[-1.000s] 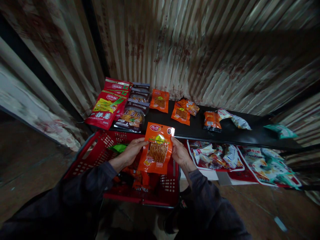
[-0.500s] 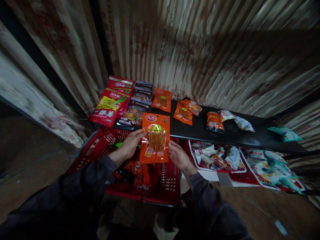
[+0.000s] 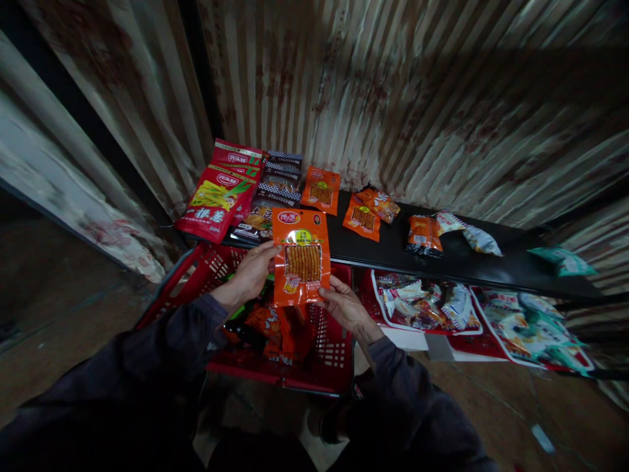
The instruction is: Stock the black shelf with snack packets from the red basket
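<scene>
An orange snack packet [image 3: 301, 259] hangs upright between my hands, its front facing me. My left hand [image 3: 253, 270] pinches its left edge, and my right hand [image 3: 345, 303] grips its lower right corner. Below it is a red basket [image 3: 334, 341] holding orange bags [image 3: 280, 328] and dark and green packets. Behind the held packet, on a black shelf [image 3: 388, 252], lie red bags [image 3: 219, 193], dark checkered packets [image 3: 275, 190] and a matching orange packet [image 3: 321, 189].
Farther right on the shelf are orange packets [image 3: 362, 217], an orange bag [image 3: 423, 235], white packets [image 3: 481, 240] and a green one [image 3: 563, 261]. Below stand two baskets of snacks [image 3: 427, 307] [image 3: 535, 331]. Curtains [image 3: 393, 98] hang behind, beside a dark post [image 3: 199, 72].
The held packet has risen slightly and moved a little left. My right hand's fingers now sit lower on its edge, over the corner.
</scene>
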A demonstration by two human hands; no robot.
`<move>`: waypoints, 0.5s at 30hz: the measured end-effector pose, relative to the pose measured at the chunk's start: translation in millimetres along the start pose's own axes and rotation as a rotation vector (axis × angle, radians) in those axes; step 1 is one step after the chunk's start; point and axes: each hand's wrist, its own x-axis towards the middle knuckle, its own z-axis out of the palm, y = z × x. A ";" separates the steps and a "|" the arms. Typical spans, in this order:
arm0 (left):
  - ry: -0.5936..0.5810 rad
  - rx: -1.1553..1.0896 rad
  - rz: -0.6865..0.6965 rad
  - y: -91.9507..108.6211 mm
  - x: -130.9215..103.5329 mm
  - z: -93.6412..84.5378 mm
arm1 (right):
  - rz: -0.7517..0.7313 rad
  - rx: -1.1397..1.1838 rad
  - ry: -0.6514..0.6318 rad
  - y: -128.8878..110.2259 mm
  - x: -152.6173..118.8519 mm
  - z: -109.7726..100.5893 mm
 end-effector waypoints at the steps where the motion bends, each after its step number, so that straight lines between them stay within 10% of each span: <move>1: -0.008 0.004 -0.005 -0.5 0.9 -0.8 | -0.009 -0.004 0.007 0.3 0.3 -0.8; 15: -0.351 0.004 -0.076 -3.6 -28.0 15.5 | -0.095 0.063 0.136 0.3 6.9 -5.3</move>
